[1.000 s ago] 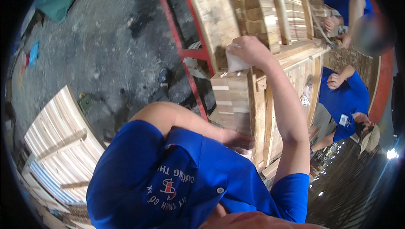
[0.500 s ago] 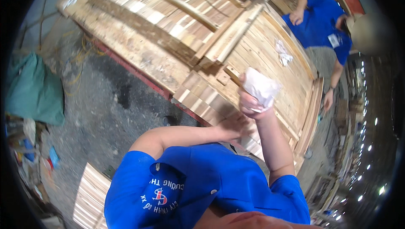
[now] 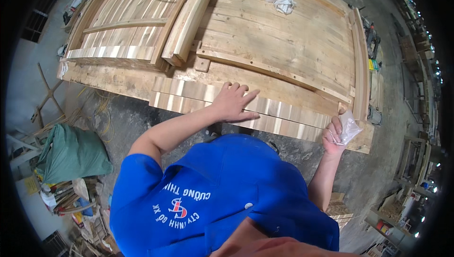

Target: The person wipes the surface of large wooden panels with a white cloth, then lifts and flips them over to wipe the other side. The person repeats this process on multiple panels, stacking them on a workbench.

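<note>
My left hand [image 3: 234,101] rests flat with its fingers spread on two striped laminated wood boards [image 3: 288,110], which lie side by side along the near edge of the workbench [image 3: 116,84]. Close to the right end of those boards, my right hand [image 3: 334,136] is closed around a crumpled clear plastic bag [image 3: 350,128]. What the bag contains, if anything, cannot be made out. Just beyond the boards runs a long wooden strip with holes [image 3: 269,71]. A small wooden block [image 3: 202,64] sits near the strip's left end.
At the left of the bench are slatted wood panels [image 3: 127,34], beside thick wooden beams [image 3: 191,22]. Crumpled plastic and a white cloth [image 3: 283,5] lie toward the back. A green sack [image 3: 73,153] stands on the floor at left, near scrap wood [image 3: 78,202].
The view has turned. My right hand has carried the plastic bag toward the right end of the boards. My left hand now lies further left on them. The co-worker has almost left the view.
</note>
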{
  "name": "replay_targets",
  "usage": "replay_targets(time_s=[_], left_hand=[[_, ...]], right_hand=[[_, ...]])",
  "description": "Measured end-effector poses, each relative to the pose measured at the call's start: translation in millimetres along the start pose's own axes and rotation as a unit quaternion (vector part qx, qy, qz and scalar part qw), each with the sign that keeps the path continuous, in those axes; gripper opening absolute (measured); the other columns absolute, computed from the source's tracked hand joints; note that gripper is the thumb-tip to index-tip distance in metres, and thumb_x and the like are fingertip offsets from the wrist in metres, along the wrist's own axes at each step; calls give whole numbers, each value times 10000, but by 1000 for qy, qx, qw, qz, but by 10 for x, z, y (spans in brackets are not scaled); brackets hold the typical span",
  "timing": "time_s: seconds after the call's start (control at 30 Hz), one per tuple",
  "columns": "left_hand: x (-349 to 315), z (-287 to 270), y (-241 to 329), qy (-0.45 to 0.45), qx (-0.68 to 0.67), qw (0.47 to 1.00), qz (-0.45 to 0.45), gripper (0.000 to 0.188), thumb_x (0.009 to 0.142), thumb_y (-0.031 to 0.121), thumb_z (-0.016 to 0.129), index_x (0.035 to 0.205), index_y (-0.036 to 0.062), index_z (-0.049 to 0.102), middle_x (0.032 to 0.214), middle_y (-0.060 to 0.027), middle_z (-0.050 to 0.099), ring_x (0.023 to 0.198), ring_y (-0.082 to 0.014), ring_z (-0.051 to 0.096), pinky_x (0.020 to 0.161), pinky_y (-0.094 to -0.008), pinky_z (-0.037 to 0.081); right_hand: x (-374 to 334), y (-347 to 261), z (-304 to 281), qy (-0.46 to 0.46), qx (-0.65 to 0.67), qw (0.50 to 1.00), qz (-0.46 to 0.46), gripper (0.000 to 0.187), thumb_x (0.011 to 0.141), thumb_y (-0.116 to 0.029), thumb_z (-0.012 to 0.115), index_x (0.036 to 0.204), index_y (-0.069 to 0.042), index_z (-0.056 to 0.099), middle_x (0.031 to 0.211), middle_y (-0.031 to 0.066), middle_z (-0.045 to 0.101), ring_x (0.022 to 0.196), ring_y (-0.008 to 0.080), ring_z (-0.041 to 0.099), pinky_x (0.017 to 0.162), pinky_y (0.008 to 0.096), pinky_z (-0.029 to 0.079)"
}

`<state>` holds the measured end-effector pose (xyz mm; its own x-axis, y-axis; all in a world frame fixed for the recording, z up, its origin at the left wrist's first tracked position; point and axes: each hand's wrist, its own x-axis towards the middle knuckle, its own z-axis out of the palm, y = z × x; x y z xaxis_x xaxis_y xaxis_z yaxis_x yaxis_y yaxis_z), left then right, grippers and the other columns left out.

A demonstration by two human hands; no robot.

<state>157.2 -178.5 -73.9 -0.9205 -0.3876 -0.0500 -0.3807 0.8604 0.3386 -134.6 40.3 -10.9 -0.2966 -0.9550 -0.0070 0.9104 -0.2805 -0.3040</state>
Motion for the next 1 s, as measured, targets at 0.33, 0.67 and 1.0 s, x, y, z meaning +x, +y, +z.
replay_targets(time_s=[0.33, 0.67, 1.0], left_hand=[[267, -50, -7, -62, 39, 996, -59, 825, 732, 744, 559, 1266, 117, 513, 1053, -114, 627, 1014, -317, 593, 856, -451, 449], [450, -109, 108, -106, 3, 991, -88, 551, 638, 393, 724, 1064, 68, 598, 899, -116, 646, 853, -323, 638, 716, -441, 505], [443, -844, 442, 50, 29, 998, -25, 561, 568, 357, 804, 1016, 73, 621, 874, -115, 665, 820, -311, 655, 693, -418, 519]], right_hand=[[-66, -758, -728, -48, 55, 997, 11, 570, 928, -402, 563, 1288, 15, 418, 681, 64, 440, 429, 130, 414, 398, 259, 297], [285, -889, -662, -91, 51, 994, 36, 566, 921, -378, 584, 1266, 43, 429, 718, 79, 453, 435, 139, 422, 392, 265, 296], [-184, -1486, -229, -142, 15, 982, -120, 421, 924, -290, 571, 1186, 28, 483, 634, 87, 456, 370, 135, 408, 327, 250, 265]])
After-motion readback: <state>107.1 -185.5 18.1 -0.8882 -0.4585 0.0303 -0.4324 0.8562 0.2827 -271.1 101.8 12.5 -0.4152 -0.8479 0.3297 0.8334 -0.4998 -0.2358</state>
